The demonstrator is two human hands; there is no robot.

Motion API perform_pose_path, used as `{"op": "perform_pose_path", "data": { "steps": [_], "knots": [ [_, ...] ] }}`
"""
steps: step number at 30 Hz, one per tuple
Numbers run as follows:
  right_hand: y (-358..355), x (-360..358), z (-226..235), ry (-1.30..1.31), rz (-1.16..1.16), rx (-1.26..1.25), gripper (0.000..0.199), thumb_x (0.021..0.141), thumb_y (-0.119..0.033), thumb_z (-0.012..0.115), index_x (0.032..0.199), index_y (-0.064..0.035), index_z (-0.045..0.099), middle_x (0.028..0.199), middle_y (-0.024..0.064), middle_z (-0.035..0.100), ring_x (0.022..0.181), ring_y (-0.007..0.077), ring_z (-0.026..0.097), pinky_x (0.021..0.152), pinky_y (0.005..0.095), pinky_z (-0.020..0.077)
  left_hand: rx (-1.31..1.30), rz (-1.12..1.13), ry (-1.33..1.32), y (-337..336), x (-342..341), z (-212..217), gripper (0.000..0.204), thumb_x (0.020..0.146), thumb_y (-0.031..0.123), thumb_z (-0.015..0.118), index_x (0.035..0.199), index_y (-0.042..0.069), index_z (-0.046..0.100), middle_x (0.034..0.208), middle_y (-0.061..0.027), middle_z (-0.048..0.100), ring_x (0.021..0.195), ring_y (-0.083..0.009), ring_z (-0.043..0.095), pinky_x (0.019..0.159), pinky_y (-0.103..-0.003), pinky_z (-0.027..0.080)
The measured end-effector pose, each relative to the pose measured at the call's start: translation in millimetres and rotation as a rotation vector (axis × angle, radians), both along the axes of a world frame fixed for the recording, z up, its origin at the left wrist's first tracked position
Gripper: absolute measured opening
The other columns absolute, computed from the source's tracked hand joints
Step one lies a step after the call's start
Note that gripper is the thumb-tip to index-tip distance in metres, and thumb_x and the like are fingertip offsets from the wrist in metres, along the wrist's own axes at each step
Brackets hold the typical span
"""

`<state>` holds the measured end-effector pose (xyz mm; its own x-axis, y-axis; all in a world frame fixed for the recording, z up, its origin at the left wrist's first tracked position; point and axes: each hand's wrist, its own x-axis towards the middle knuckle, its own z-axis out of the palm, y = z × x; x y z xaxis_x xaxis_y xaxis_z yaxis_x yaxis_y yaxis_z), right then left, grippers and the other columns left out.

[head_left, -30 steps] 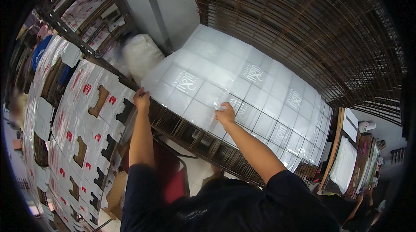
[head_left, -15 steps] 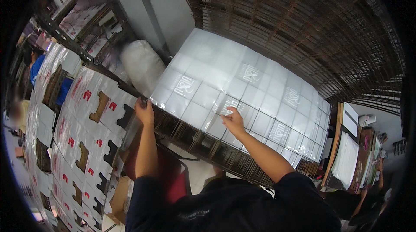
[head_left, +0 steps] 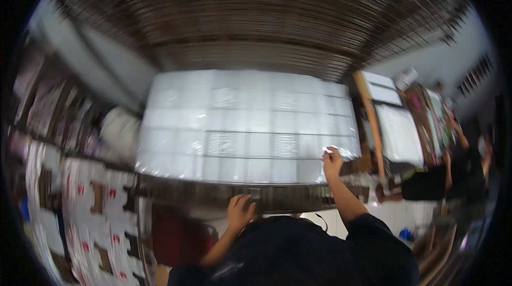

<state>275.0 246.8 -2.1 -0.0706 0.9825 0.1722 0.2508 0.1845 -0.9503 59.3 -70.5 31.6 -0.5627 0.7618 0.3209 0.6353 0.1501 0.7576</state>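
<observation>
Translucent white plastic sheets or bags with printed white emblems (head_left: 242, 120) lie spread side by side over a wire mesh rack (head_left: 213, 191). Thin dark lines run under or across the plastic. At the front right end of the plastic, my right hand (head_left: 333, 164) has its fingertips bent together beside a bright glint; blur hides what is between them. My left hand (head_left: 241, 211) hangs low in front of the rack's near edge, fingers apart, with nothing seen in it.
More wire mesh racks (head_left: 256, 24) lean overhead beyond the plastic. A whitish bulging sack (head_left: 120, 131) stands left. Printed white sheets with cutouts (head_left: 88, 195) fill the lower left, near a dark red chair (head_left: 176, 238). A wood-framed board (head_left: 370, 120) and another person (head_left: 442, 179) are right.
The view has swung round to the right and is blurred. My left hand has left the plastic's left corner and dropped nearer me. My right hand has shifted to the plastic's right end.
</observation>
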Motion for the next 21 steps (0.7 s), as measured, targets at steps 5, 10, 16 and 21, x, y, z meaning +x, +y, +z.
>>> {"op": "perform_pose_path", "data": {
  "steps": [5,10,16,21],
  "knots": [
    [6,100,21,-0.183,-0.299,0.058,0.015,0.077,-0.008,0.059,0.091,-0.0039,0.061,0.065,0.0096,0.058,0.058,0.0177,0.054,0.059,0.0314,0.0442,-0.118,-0.153,0.247,24,20,9,0.030,0.072,0.019,0.071,0.097,0.006,0.062,0.100,-0.0120,0.057,0.095,-0.0305,0.053,0.083,-0.042,0.040],
    [12,206,28,-0.248,-0.627,0.046,0.017,0.075,-0.011,0.061,0.089,-0.0033,0.061,0.074,0.0098,0.061,0.069,0.0214,0.059,0.066,0.0330,0.0461,-0.113,-0.098,0.396,49,31,0,0.034,0.070,0.020,0.071,0.098,0.005,0.060,0.099,-0.0128,0.056,0.095,-0.0322,0.052,0.083,-0.043,0.039],
    [23,315,-14,-0.398,-0.833,-0.085,0.024,0.073,-0.014,0.063,0.096,-0.0081,0.060,0.086,0.0111,0.062,0.079,0.0256,0.060,0.073,0.0375,0.0460,-0.237,-0.166,0.456,81,83,-7,0.042,0.071,0.025,0.070,0.104,0.004,0.056,0.109,-0.0170,0.050,0.103,-0.0355,0.046,0.084,-0.047,0.037],
    [45,351,-33,-0.181,-0.752,-0.261,0.026,0.072,-0.012,0.063,0.097,-0.0051,0.061,0.085,0.0120,0.063,0.079,0.0224,0.061,0.073,0.0331,0.0468,-0.255,-0.057,0.542,90,124,-15,0.052,0.075,0.027,0.067,0.117,0.004,0.048,0.121,-0.0186,0.041,0.112,-0.0369,0.038,0.089,-0.051,0.032]
  ]
}}
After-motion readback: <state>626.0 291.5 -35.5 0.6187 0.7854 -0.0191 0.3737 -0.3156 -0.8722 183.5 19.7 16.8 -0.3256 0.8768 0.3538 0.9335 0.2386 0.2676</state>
